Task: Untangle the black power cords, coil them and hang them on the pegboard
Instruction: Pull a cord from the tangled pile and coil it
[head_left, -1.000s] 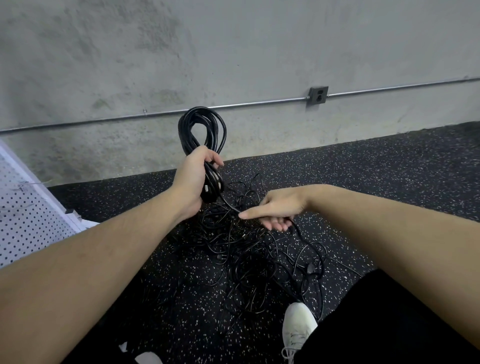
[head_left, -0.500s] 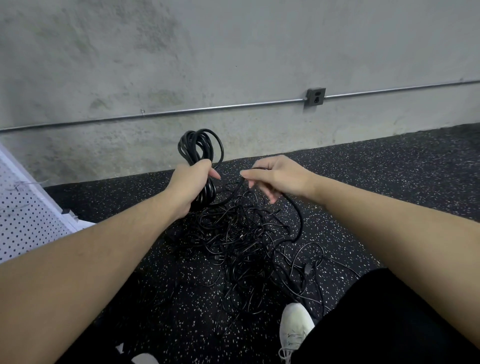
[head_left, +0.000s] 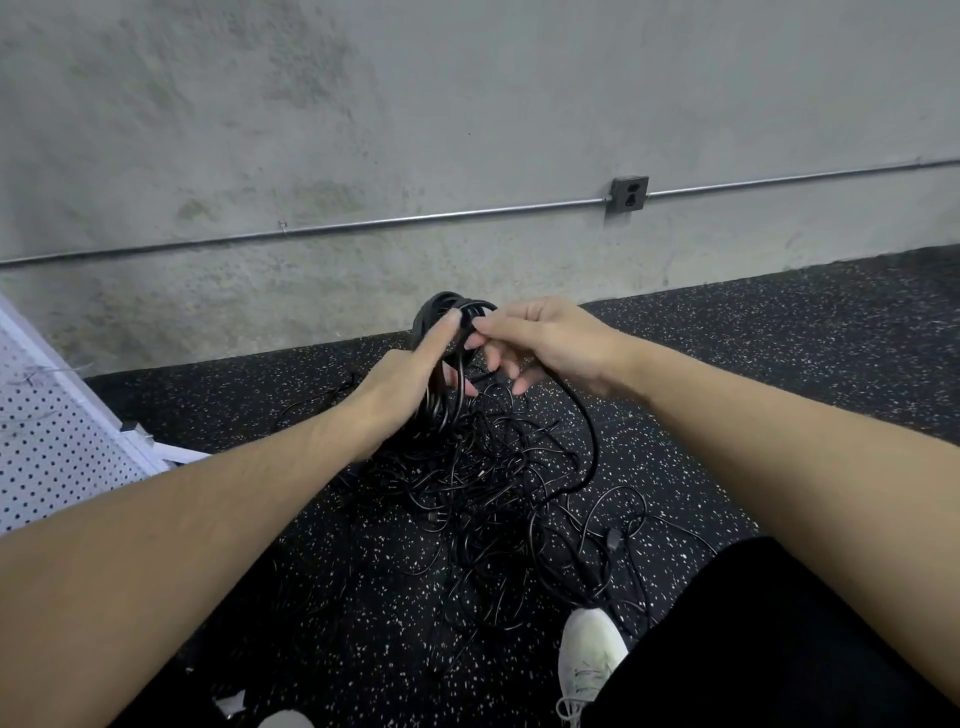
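My left hand (head_left: 410, 379) grips a coil of thick black power cord (head_left: 445, 312), whose loops stick out above my fingers. My right hand (head_left: 540, 343) meets it at the top of the coil and pinches the same cord. From there the free length of cord (head_left: 592, 447) arcs down to the right into the tangle. A big tangled heap of thin black cords (head_left: 498, 499) lies on the floor below both hands. The white pegboard (head_left: 47, 441) leans at the left edge, only partly in view.
A concrete wall with a metal conduit (head_left: 363, 224) and an outlet box (head_left: 629, 194) stands behind. The floor is black speckled rubber (head_left: 779, 338). My white shoe (head_left: 589, 660) and black-clad leg are at the lower right, touching the tangle's edge.
My right hand rose from the tangle, bringing the cord up to the top of the coil. The left hand lowered the coil and tilted it away, so less loop shows.
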